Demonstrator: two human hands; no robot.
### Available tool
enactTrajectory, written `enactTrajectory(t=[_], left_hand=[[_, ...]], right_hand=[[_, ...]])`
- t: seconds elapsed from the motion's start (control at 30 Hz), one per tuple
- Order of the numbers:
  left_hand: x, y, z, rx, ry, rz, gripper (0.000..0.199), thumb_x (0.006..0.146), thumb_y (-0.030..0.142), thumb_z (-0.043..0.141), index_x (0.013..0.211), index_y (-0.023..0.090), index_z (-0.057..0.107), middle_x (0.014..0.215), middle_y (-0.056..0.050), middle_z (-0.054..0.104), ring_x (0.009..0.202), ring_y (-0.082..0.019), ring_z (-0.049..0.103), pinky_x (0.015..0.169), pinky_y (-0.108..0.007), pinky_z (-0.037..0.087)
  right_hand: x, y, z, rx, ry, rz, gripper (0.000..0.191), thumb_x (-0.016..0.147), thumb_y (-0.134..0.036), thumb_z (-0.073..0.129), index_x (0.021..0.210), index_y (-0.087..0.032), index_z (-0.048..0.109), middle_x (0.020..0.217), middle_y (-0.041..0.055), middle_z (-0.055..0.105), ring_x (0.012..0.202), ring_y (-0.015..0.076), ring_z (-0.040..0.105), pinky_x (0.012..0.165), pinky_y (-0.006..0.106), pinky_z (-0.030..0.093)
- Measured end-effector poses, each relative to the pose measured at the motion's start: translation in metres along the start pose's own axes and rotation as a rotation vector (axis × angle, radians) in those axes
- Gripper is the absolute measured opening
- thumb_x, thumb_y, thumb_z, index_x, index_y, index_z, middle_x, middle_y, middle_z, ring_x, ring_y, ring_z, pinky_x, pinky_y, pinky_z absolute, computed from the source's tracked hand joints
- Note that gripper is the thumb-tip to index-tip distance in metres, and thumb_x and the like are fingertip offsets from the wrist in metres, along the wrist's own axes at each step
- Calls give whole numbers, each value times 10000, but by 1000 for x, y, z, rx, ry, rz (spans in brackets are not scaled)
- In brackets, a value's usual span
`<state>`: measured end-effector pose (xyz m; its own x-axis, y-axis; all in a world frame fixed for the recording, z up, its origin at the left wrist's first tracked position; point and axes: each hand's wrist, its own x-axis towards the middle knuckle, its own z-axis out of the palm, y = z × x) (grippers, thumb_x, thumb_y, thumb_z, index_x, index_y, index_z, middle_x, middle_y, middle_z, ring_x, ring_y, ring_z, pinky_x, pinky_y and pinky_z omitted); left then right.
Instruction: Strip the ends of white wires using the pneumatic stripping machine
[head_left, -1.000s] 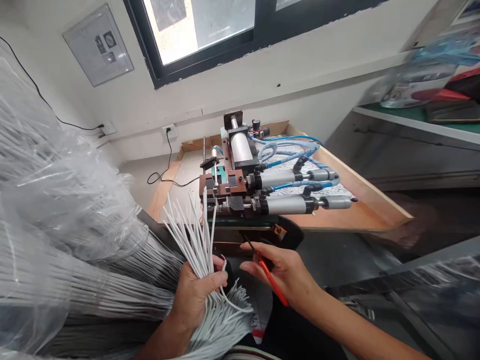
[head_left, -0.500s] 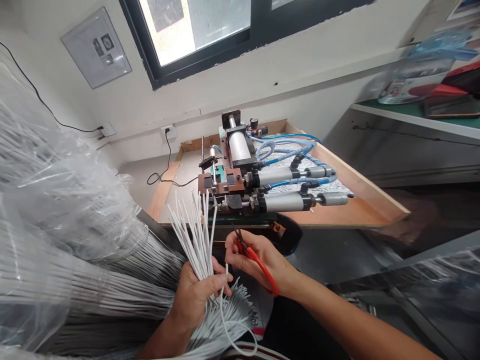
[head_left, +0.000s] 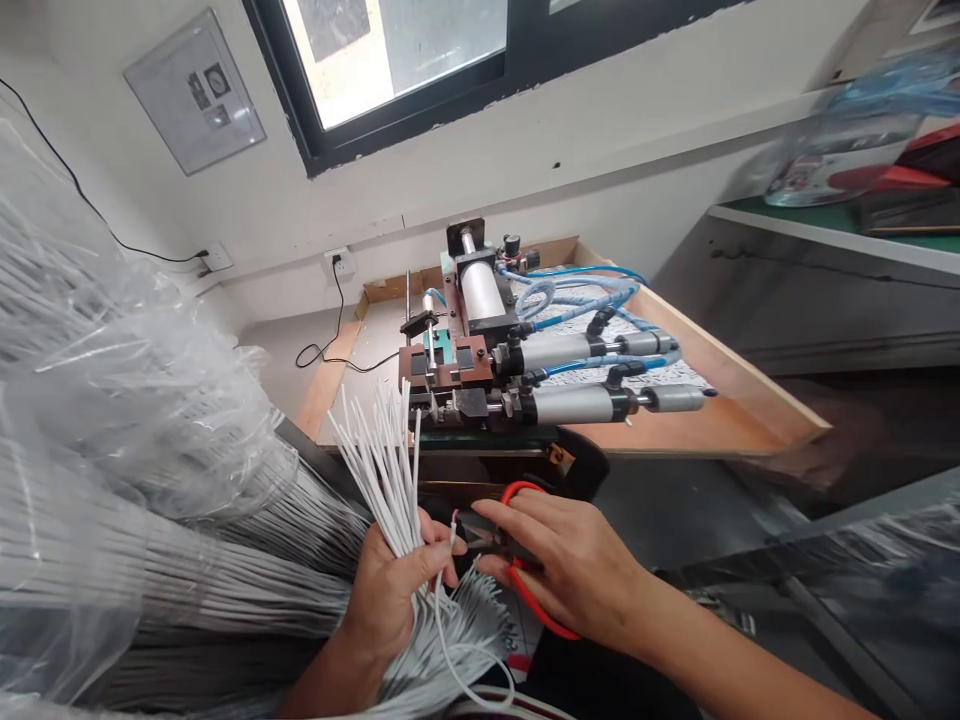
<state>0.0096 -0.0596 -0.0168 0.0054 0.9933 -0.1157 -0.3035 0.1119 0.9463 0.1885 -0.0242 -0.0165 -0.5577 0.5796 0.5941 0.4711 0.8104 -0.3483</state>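
Observation:
My left hand [head_left: 394, 590] is closed round a bundle of white cables [head_left: 382, 480], whose ends fan upward. Between its thumb and fingers stands the tip of a single cable [head_left: 454, 530], with a bit of red showing at the end. That cable loops down below the hand. My right hand [head_left: 577, 560] grips a pair of red-handled scissors [head_left: 536, 600], the handles spread apart. The scissor blades [head_left: 484, 538] point left, close to the tip of the single cable. Whether they touch it I cannot tell.
A pneumatic machine [head_left: 480, 360] with cylinders and blue hoses [head_left: 585, 290] stands on a wooden-edged table [head_left: 750, 420] ahead. Large plastic-wrapped cable bundles [head_left: 187, 560] fill the left side. More loose cables [head_left: 457, 640] lie below my hands. A green-topped shelf [head_left: 825, 215] is at right.
The scissors have turned from pointing up within my right hand to pointing left, with their handles spread. The single cable's tip now stands at my left fingers, and my right fingers have left it.

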Motion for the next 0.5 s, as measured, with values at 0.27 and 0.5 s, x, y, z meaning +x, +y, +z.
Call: enactTrajectory(t=[0.27, 0.5], left_hand=[[-5, -3, -5, 94, -87, 58, 78, 667, 104, 604, 650, 173, 569, 662, 7, 632, 494, -97, 525, 476, -238, 362], [-5, 0, -7, 111, -168, 62, 114, 646, 104, 608, 584, 167, 536, 658, 0, 619, 473, -95, 510, 449, -235, 354]], right_hand=[[0, 4, 14, -151, 44, -77, 250, 780, -275, 510, 939, -92, 573, 639, 68, 613, 570, 162, 543, 522, 261, 444], [-1, 2, 9, -112, 3, -147, 219, 830, -250, 428, 851, -106, 591, 539, 39, 576, 471, 138, 507, 431, 241, 384]])
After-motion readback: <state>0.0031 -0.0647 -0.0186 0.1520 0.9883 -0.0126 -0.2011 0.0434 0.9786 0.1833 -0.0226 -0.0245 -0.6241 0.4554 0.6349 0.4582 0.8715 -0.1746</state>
